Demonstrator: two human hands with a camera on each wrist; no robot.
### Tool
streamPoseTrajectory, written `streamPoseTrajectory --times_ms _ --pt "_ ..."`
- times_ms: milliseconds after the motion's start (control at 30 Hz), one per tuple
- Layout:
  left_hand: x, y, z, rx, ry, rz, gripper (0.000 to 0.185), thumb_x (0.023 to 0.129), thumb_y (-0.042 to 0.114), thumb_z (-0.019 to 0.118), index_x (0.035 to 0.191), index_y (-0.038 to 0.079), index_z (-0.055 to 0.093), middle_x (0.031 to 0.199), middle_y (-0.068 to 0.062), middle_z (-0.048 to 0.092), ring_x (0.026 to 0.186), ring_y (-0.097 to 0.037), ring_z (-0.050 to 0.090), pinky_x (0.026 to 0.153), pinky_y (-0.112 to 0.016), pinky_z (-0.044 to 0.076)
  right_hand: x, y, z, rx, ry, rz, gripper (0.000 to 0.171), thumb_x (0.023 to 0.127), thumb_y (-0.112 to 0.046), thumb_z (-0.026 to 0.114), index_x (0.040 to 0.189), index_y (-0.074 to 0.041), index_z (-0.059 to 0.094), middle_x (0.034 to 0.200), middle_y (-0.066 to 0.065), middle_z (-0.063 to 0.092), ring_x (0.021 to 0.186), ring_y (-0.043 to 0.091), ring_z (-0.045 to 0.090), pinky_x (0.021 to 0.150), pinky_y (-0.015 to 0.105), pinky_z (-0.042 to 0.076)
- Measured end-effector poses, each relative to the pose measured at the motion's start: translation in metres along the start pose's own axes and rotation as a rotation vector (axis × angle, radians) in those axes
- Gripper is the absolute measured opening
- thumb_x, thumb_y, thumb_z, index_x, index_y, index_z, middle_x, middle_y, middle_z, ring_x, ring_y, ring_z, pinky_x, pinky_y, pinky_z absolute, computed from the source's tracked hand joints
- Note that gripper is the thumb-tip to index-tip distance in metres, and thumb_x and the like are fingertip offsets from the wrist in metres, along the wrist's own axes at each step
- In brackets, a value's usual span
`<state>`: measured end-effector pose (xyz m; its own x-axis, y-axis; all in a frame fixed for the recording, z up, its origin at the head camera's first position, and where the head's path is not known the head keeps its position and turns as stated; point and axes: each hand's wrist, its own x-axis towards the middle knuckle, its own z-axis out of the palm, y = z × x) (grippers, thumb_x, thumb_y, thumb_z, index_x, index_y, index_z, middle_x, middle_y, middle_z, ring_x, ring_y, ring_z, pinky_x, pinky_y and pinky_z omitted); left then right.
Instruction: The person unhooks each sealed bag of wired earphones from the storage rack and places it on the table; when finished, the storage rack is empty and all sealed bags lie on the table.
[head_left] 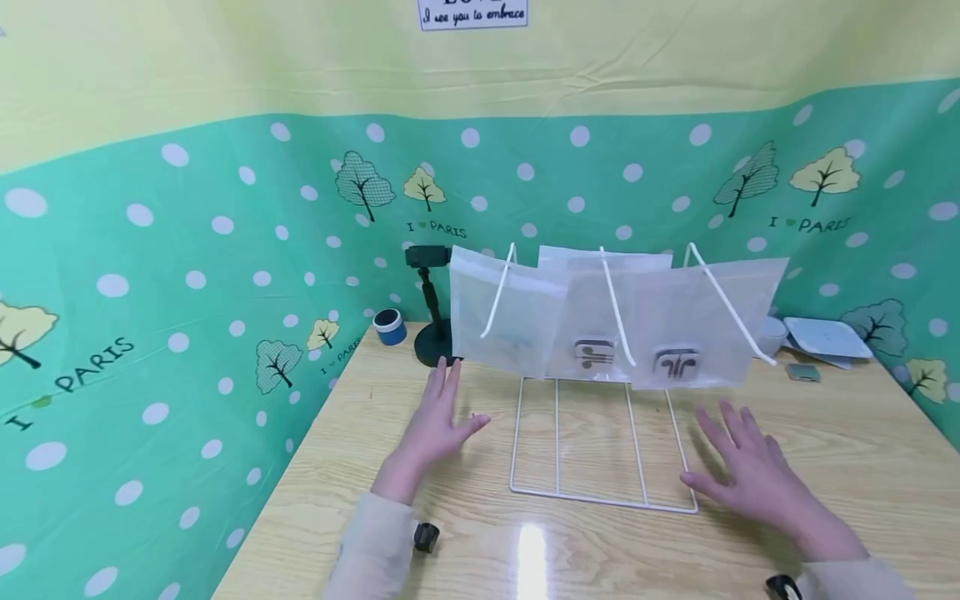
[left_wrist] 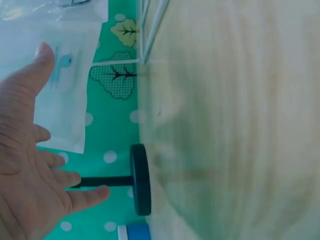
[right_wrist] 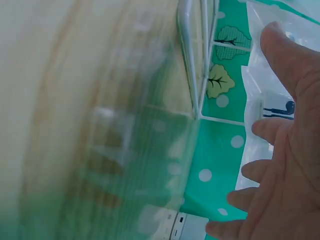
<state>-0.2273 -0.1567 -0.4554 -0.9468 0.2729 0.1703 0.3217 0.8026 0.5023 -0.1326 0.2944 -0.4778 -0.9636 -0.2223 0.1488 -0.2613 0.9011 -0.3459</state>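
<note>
Both sets of fingers were spread straight and grasped nothing. The left hand [head_left: 438,421] hovered over the wooden table [head_left: 840,450] just left of the white wire rack [head_left: 600,450]; the right hand [head_left: 750,471] hovered by the rack's near right corner. Three translucent bags [head_left: 615,321] hung from the rack's prongs, beyond both hands. Farther left stood a black stand [head_left: 432,321] and a blue-and-white cylinder [head_left: 389,326].

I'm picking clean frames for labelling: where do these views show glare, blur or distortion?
Head view: sharp, with a glare patch on the table near its front edge and wide-angle bending of the backdrop. Left wrist view: tabletop mildly smeared. Right wrist view: heavy motion blur across the tabletop; right hand fairly clear.
</note>
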Motion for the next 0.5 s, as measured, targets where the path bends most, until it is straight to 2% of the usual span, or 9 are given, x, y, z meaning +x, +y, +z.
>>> streamPoseTrajectory --times_ms 133,233,333,500 --pt "0.015 -0.002 -0.007 -0.006 -0.002 -0.011 0.100 0.087 0.053 0.067 0.158 0.014 0.008 0.163 -0.009 -0.003 0.147 -0.035 0.014 0.112 -0.051 0.026 -0.002 -0.003 0.004 0.047 -0.039 -0.026 0.102 0.080 -0.056 0.072 0.155 -0.009 0.022 0.152 0.037 0.014 0.134 0.062 0.013 0.096 0.078 0.019" --pt "0.026 -0.003 -0.013 -0.044 0.004 -0.018 0.098 0.088 0.051 0.066 0.158 0.014 0.008 0.163 -0.009 -0.001 0.147 -0.032 0.015 0.114 -0.048 0.025 -0.002 -0.005 0.007 0.089 -0.075 -0.038 0.106 0.077 -0.060 0.073 0.155 -0.008 0.024 0.151 0.037 0.018 0.132 0.062 0.021 0.097 0.076 0.024" --pt "0.036 -0.002 -0.016 -0.126 0.032 -0.025 0.093 0.091 0.045 0.066 0.158 0.013 0.009 0.163 -0.011 0.004 0.146 -0.033 0.016 0.115 -0.048 0.023 -0.002 -0.006 0.009 0.127 -0.122 -0.031 0.111 0.073 -0.063 0.073 0.154 -0.004 0.025 0.150 0.036 0.023 0.131 0.059 0.026 0.097 0.073 0.029" --pt "0.053 -0.003 -0.019 -0.335 0.066 -0.097 0.084 0.094 0.043 0.063 0.157 0.016 0.015 0.161 -0.012 0.017 0.139 -0.034 0.035 0.108 -0.048 0.036 -0.001 -0.006 0.013 0.144 -0.192 0.000 0.118 0.069 -0.067 0.073 0.152 0.002 0.024 0.149 0.034 0.028 0.132 0.057 0.027 0.101 0.069 0.028"
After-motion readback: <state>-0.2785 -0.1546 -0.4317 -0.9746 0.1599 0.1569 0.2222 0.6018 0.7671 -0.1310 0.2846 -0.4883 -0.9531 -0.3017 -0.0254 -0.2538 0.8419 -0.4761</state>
